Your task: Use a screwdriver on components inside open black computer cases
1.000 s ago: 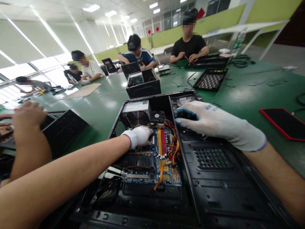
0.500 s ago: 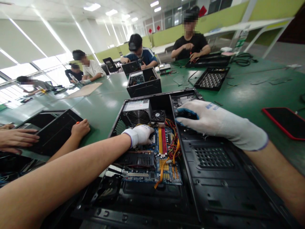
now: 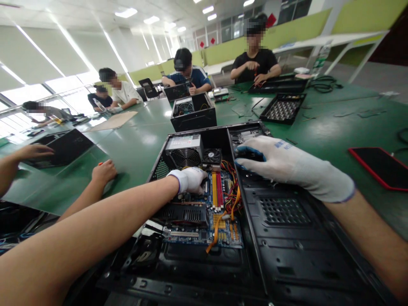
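Note:
An open black computer case lies before me, holding a blue motherboard, a power supply and a fan. My left hand, in a white glove, reaches down onto the board below the fan. Its fingers are bent together, and what they hold, if anything, is hidden. My right hand, also gloved, rests over the case's middle divider with thumb and fingers apart and nothing seen between them. Red and yellow memory slots and an orange cable lie between the hands.
On the green table stand another open case, a black tray and a red-edged phone. At the left, a co-worker's hands are near a dark panel. Several people sit farther back.
At the left, the co-worker's dark panel has moved back and away, and one hand has lifted off it. My hands have hardly moved.

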`<action>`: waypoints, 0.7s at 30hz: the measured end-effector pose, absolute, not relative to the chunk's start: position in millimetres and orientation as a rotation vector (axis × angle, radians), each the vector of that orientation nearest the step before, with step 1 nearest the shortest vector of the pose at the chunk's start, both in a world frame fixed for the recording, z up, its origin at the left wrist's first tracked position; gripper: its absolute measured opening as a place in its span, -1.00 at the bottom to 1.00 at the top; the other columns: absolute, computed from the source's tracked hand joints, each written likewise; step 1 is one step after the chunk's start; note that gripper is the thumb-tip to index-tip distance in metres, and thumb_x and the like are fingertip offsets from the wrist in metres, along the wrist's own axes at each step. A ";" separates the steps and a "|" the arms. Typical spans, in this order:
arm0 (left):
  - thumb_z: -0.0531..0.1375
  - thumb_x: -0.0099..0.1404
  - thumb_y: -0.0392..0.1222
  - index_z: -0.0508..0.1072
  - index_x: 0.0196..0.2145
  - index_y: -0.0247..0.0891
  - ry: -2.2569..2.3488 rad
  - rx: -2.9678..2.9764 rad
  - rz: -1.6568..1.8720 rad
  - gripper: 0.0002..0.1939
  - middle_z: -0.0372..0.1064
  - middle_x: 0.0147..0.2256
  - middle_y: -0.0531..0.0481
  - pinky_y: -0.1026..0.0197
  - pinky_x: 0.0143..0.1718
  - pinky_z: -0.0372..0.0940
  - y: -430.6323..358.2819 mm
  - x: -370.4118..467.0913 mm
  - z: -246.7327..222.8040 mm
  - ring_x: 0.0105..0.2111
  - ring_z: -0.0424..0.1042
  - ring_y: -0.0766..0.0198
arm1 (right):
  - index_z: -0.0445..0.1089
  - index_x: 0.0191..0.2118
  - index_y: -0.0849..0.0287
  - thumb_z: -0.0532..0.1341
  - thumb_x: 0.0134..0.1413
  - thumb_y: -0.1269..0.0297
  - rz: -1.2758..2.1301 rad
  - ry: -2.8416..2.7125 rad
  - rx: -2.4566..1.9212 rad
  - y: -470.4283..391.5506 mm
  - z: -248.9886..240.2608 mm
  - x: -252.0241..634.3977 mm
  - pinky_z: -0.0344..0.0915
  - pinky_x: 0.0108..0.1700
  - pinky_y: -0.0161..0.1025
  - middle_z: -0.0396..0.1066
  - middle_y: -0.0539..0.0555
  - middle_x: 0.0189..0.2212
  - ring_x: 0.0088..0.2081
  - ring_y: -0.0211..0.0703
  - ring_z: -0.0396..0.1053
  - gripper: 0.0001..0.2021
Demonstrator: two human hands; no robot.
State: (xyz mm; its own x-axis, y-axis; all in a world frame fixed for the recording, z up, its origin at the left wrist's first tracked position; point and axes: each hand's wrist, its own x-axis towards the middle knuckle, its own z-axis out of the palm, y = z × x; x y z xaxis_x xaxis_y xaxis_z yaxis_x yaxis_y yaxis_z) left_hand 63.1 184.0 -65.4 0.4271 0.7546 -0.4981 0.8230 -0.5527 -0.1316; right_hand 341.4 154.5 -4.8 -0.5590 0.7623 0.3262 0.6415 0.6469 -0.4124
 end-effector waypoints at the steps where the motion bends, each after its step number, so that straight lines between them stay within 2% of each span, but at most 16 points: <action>1: 0.38 0.16 0.06 0.53 0.06 -0.22 1.410 2.537 -0.779 -0.46 0.56 0.04 -0.19 0.10 0.01 0.46 184.3 63.2 -65.3 0.02 0.57 -0.05 | 0.53 0.08 0.11 0.18 0.30 -0.13 0.331 -2.389 -1.097 154.3 -4.2 341.3 0.33 0.16 0.05 0.56 0.17 0.02 0.07 0.16 0.46 -0.52; 6: 0.38 0.09 0.07 0.49 0.08 -0.29 1.424 2.506 -0.739 -0.36 0.55 0.05 -0.28 0.02 0.02 0.47 179.4 66.6 -59.0 0.03 0.57 -0.15 | 0.53 0.04 0.11 0.17 0.31 -0.17 0.326 -2.385 -1.126 153.6 -2.7 342.4 0.37 0.07 0.01 0.57 0.15 -0.03 0.01 0.12 0.49 -0.52; 9: 0.38 0.08 0.08 0.44 0.13 -0.30 1.429 2.473 -0.708 -0.29 0.55 0.05 -0.29 0.04 0.00 0.48 174.1 68.8 -50.8 0.02 0.58 -0.14 | 0.53 0.07 0.11 0.20 0.30 -0.15 0.324 -2.338 -1.131 153.1 -2.3 342.4 0.38 0.12 0.02 0.57 0.14 0.00 0.04 0.11 0.49 -0.53; 11: 0.33 0.15 0.11 0.39 0.18 -0.33 1.445 2.463 -0.662 -0.28 0.54 0.07 -0.31 0.05 0.00 0.48 170.7 68.3 -44.0 0.03 0.58 -0.12 | 0.52 0.09 0.12 0.18 0.31 -0.13 0.325 -2.279 -1.140 151.3 -1.4 342.7 0.36 0.18 0.05 0.55 0.16 0.06 0.10 0.12 0.47 -0.52; 15: 0.17 0.33 0.08 0.39 0.17 -0.34 1.462 2.466 -0.531 -0.43 0.54 0.08 -0.32 0.09 0.02 0.46 162.3 63.4 -26.7 0.05 0.57 -0.05 | 0.44 0.20 0.11 0.15 0.31 -0.18 0.345 -2.045 -1.254 141.1 -5.8 354.5 0.28 0.30 0.18 0.47 0.20 0.20 0.23 0.20 0.39 -0.44; 19: 0.03 0.46 0.00 0.46 0.04 -0.30 1.417 2.514 -0.362 -0.60 0.56 0.04 -0.27 0.08 0.04 0.43 146.4 57.8 -6.1 0.04 0.57 0.00 | 0.28 0.38 0.10 0.24 0.15 -0.31 0.464 -1.778 -1.519 120.7 -29.3 384.6 0.13 0.37 0.42 0.34 0.27 0.33 0.32 0.43 0.28 -0.18; 21: -0.02 0.52 0.01 0.47 -0.04 -0.25 1.371 2.550 -0.265 -0.62 0.57 0.01 -0.21 0.10 0.07 0.41 134.1 54.8 2.8 0.02 0.56 0.04 | 0.31 0.38 -0.05 0.24 0.11 -0.33 0.646 -1.673 -1.549 108.4 -44.2 397.8 0.17 0.39 0.33 0.33 0.19 0.35 0.35 0.42 0.25 -0.21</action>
State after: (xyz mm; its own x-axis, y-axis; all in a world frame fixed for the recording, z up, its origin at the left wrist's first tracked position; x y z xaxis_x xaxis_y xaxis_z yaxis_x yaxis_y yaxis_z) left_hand 54.8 134.1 2.8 0.5447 0.7949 -0.2673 0.8372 -0.5337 0.1191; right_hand 397.8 108.4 -44.2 0.0171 0.9823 0.1865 0.6022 0.1388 -0.7862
